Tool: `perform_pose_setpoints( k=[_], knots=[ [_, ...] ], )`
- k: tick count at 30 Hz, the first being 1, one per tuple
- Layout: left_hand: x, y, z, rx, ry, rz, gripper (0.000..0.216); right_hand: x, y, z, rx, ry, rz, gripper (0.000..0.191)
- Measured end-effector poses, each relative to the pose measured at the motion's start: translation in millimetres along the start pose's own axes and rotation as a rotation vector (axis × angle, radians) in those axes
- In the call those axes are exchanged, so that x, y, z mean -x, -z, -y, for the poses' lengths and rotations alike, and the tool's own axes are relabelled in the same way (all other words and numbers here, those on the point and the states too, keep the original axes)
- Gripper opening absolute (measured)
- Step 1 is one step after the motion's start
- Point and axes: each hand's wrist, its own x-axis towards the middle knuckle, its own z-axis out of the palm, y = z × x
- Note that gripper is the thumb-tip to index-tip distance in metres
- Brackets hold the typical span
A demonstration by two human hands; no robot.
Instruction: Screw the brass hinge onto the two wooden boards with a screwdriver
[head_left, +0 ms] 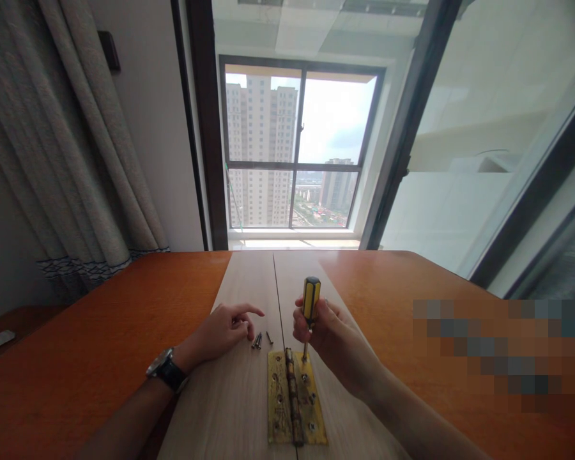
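Observation:
My right hand (333, 332) grips a screwdriver (311, 300) with a yellow and black handle, held nearly upright. Its tip meets the top hole on the right leaf of a worn brass hinge (280, 415). Screws (312, 427) sit in the right leaf's holes; the left leaf's holes look bare. The hinge lies flat across the seam between two pale wooden boards (249, 281). My left hand (232, 329) rests on the left board, index finger stretched out and the others loosely curled. Beside it lie a few loose screws (257, 342).
An orange-brown table (172, 300) carries the boards. Beyond its far edge are a dark-framed sliding door (393, 172) and a window (297, 166). A grey curtain (71, 140) hangs at the left. Part of the table's right side is pixelated.

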Motion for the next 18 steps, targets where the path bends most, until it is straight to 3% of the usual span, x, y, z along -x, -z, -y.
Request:
perform_pose_setpoints(
  k=[18],
  knots=[
    [0.6,-1.4,-1.9,-0.074,-0.006,0.030,0.039,0.4,-0.6,-0.6,0.038,0.027,0.021,0.041]
  ],
)
